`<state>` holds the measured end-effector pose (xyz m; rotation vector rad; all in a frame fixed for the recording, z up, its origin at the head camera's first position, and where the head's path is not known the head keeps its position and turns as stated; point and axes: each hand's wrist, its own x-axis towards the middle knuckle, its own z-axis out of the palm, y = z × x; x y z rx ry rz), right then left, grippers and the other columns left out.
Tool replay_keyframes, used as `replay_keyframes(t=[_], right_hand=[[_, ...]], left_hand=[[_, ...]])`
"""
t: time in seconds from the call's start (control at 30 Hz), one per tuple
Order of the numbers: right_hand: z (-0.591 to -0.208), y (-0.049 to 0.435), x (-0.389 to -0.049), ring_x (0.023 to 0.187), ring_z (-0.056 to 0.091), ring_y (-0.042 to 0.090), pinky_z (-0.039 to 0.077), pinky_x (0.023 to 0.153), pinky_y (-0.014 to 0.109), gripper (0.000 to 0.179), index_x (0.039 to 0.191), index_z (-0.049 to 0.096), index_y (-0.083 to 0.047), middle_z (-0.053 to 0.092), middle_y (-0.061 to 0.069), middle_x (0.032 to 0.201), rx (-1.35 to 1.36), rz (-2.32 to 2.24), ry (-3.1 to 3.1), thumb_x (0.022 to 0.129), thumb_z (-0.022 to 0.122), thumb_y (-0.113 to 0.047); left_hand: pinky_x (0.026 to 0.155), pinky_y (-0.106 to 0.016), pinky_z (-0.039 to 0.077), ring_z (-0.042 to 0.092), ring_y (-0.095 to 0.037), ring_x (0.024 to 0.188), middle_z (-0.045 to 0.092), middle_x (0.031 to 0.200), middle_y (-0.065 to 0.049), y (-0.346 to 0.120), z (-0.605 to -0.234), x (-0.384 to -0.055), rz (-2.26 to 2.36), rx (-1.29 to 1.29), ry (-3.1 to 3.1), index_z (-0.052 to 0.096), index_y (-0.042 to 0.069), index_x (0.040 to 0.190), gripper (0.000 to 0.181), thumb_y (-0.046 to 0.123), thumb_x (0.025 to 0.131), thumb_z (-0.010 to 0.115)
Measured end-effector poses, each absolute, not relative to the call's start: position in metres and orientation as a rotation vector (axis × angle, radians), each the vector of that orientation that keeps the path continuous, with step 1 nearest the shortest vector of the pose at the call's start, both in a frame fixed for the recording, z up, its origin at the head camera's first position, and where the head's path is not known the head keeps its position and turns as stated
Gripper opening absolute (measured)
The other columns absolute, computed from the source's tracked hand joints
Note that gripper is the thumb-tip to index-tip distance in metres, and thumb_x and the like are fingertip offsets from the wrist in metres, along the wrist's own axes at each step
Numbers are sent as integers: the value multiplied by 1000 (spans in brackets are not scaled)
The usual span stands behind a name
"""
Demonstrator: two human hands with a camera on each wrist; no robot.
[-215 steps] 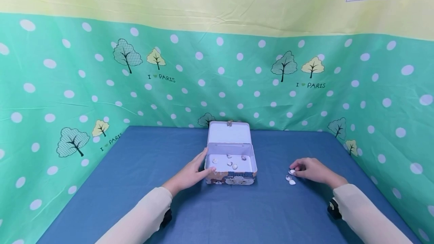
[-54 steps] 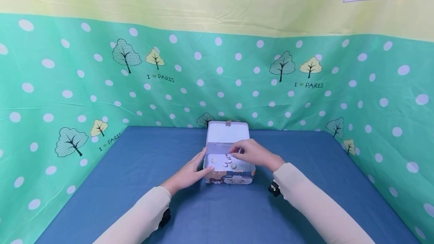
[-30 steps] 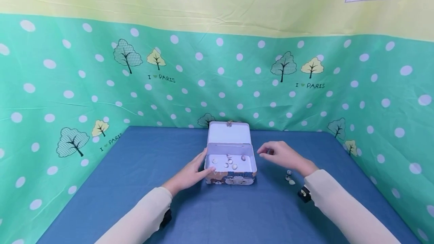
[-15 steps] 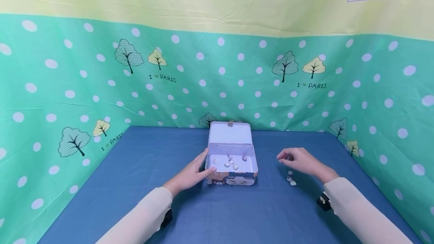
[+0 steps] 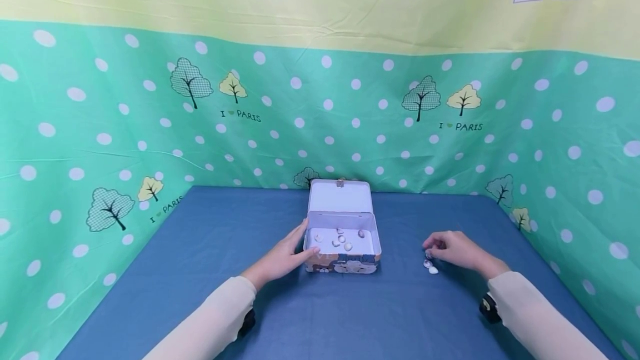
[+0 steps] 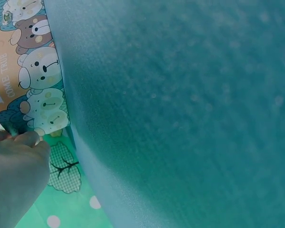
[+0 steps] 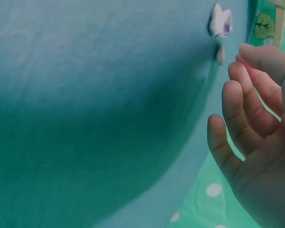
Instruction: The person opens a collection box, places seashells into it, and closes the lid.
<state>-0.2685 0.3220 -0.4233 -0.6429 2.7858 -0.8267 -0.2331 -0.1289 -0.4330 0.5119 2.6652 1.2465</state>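
Observation:
On the table stands a tin box with printed bears, its lid raised. Several small seashells lie scattered on its white floor. My left hand holds the box's front left corner, thumb over the front rim and fingers along the left side. In the left wrist view it meets the printed tin. Just above a small group of seashells on the cloth hovers my right hand, thumb and index finger close together. The right wrist view shows a shell apart from those fingertips.
A dark blue cloth covers the table. Behind and at both sides hangs a green dotted curtain with trees, yellow at its top; the raised lid stands close to it.
My right hand has dropped a shell in the box, withdrawn to the right and come down over the shells on the cloth. The left hand stays at the box.

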Motion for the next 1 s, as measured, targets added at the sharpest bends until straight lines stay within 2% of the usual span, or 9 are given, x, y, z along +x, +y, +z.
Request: replay_keyframes(t=[0.2, 0.4, 1.0], right_hand=[[-428, 327, -266, 67, 51, 11, 43, 58, 27, 17, 107, 74, -7, 61, -4, 83, -593, -844, 2774, 95, 70, -18], [-430, 328, -262, 73, 53, 11, 45, 61, 28, 21, 110, 74, -6, 64, -4, 90, -630, -828, 2780, 94, 72, -21], [-431, 326, -259, 80, 56, 14, 48, 65, 28, 18, 109, 74, -6, 65, -3, 93, -586, -825, 2789, 92, 73, -14]], left_hand=[[116, -56, 22, 16, -29, 150, 13, 167, -6, -129, -434, -233, 1258, 511, 2662, 9, 23, 163, 90, 57, 96, 59], [116, -57, 22, 16, -31, 150, 13, 167, -8, -129, -434, -233, 1266, 514, 2668, 9, 21, 163, 89, 55, 97, 59], [116, -56, 22, 16, -31, 150, 12, 167, -10, -130, -436, -234, 1256, 520, 2671, 8, 21, 163, 91, 58, 97, 58]])
